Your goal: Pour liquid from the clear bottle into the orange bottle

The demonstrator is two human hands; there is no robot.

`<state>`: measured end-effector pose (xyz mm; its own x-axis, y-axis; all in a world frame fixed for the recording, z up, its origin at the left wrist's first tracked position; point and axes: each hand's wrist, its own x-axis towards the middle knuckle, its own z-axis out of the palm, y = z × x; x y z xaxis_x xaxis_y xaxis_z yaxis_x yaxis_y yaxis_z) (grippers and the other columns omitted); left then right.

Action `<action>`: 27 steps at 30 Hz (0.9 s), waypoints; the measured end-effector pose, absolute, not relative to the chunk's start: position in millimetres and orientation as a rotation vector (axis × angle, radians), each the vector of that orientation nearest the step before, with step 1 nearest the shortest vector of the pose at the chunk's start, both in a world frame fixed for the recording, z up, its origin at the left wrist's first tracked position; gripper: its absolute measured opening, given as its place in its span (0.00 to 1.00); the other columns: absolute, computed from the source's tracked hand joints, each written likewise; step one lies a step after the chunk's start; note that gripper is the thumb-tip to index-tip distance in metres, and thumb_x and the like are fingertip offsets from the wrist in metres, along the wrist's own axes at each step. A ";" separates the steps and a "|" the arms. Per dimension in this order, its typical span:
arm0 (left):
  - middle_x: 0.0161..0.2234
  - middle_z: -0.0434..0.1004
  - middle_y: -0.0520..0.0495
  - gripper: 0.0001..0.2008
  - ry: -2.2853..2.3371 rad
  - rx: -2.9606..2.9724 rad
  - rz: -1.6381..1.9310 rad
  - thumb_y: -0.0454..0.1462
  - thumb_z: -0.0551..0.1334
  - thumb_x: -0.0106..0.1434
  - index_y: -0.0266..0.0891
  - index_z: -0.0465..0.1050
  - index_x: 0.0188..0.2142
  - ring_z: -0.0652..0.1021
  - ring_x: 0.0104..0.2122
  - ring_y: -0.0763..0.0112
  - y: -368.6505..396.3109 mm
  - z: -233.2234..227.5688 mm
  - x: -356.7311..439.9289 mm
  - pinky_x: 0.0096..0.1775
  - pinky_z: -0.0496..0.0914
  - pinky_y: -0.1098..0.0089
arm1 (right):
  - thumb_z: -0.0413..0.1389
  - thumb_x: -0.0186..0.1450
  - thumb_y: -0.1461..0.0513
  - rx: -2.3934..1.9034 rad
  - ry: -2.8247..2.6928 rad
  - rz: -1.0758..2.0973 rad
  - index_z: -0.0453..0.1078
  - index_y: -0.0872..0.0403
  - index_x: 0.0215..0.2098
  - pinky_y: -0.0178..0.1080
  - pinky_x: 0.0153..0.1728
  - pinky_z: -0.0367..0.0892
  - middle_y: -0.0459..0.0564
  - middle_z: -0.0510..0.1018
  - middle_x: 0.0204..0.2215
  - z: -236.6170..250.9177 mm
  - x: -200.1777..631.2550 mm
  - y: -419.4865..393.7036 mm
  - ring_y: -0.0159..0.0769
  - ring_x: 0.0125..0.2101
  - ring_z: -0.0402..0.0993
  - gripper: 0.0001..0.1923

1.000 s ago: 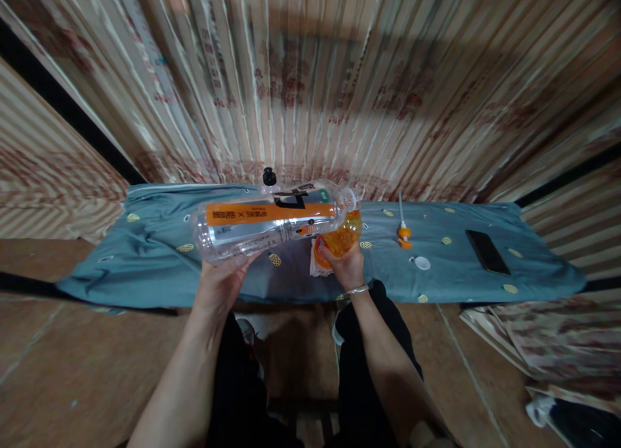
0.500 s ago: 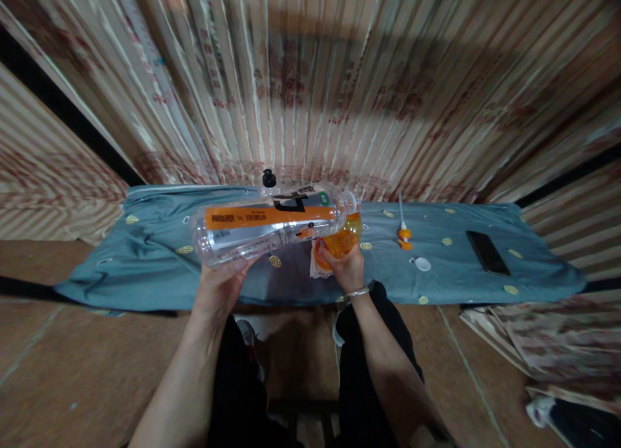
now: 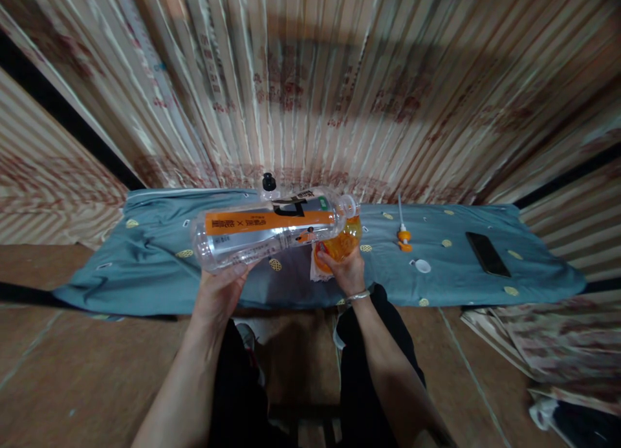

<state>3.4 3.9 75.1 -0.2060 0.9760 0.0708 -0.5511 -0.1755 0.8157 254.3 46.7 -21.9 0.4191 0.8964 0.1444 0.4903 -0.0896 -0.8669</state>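
Beyond the worktop's (image 3: 155,267) far edge hangs a curtain (image 3: 310,99); near that edge, left of centre, a container (image 3: 268,181) stands behind the first bottle (image 3: 266,228), held sideways in the left hand (image 3: 222,288), its mouth at the top of the second bottle (image 3: 351,233), in the right hand (image 3: 347,270). A napkin (image 3: 320,274) lies at the second bottle's near left. Farther right come a pump head (image 3: 404,239), tube toward the far edge, a cap (image 3: 422,266) closer to the near edge, then, toward the right end, a phone (image 3: 488,254)
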 end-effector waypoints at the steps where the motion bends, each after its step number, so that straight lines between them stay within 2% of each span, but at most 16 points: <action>1: 0.41 0.88 0.44 0.32 0.803 0.746 1.654 0.41 0.84 0.38 0.47 0.84 0.46 0.86 0.48 0.43 3.8 75.6 3.4 0.56 0.78 0.42 | 0.74 0.49 0.46 -1.729 -1.212 0.537 0.69 0.53 0.51 0.52 0.46 0.77 0.56 0.86 0.40 -22.0 254.0 46.7 0.56 0.44 0.85 0.38; 9: 0.39 0.88 0.48 0.29 0.786 0.760 1.656 0.41 0.85 0.39 0.47 0.84 0.42 0.87 0.44 0.52 4.7 73.2 1.6 0.54 0.81 0.51 | 0.71 0.51 0.44 -1.793 -1.232 0.520 0.70 0.56 0.51 0.53 0.45 0.78 0.61 0.87 0.40 -17.4 250.7 46.5 0.58 0.43 0.85 0.38; 13: 0.38 0.88 0.47 0.28 0.796 0.772 1.677 0.41 0.85 0.39 0.46 0.84 0.42 0.87 0.43 0.53 4.7 72.9 1.6 0.52 0.81 0.53 | 0.70 0.52 0.45 -1.790 -1.232 0.511 0.70 0.56 0.52 0.50 0.44 0.77 0.58 0.87 0.39 -16.3 248.9 46.9 0.57 0.44 0.86 0.37; 19: 0.42 0.88 0.48 0.29 0.792 0.764 1.666 0.41 0.84 0.40 0.49 0.84 0.45 0.86 0.46 0.50 4.0 71.8 1.9 0.52 0.81 0.51 | 0.71 0.52 0.47 -1.748 -1.226 0.515 0.70 0.53 0.52 0.51 0.45 0.77 0.56 0.86 0.41 -18.3 248.1 47.2 0.57 0.44 0.86 0.35; 27: 0.45 0.88 0.44 0.33 0.820 0.769 1.655 0.40 0.83 0.41 0.48 0.83 0.49 0.85 0.50 0.43 2.5 71.2 -0.1 0.56 0.78 0.43 | 0.70 0.52 0.44 -1.677 -1.208 0.512 0.70 0.51 0.51 0.52 0.43 0.79 0.55 0.87 0.40 -26.6 249.2 48.1 0.56 0.42 0.86 0.35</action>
<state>-0.1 2.5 71.2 -0.2080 0.9750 0.0776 -0.5287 -0.1789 0.8298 249.2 48.1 -26.6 0.4188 0.8877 0.1914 0.4799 -0.0375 -0.8765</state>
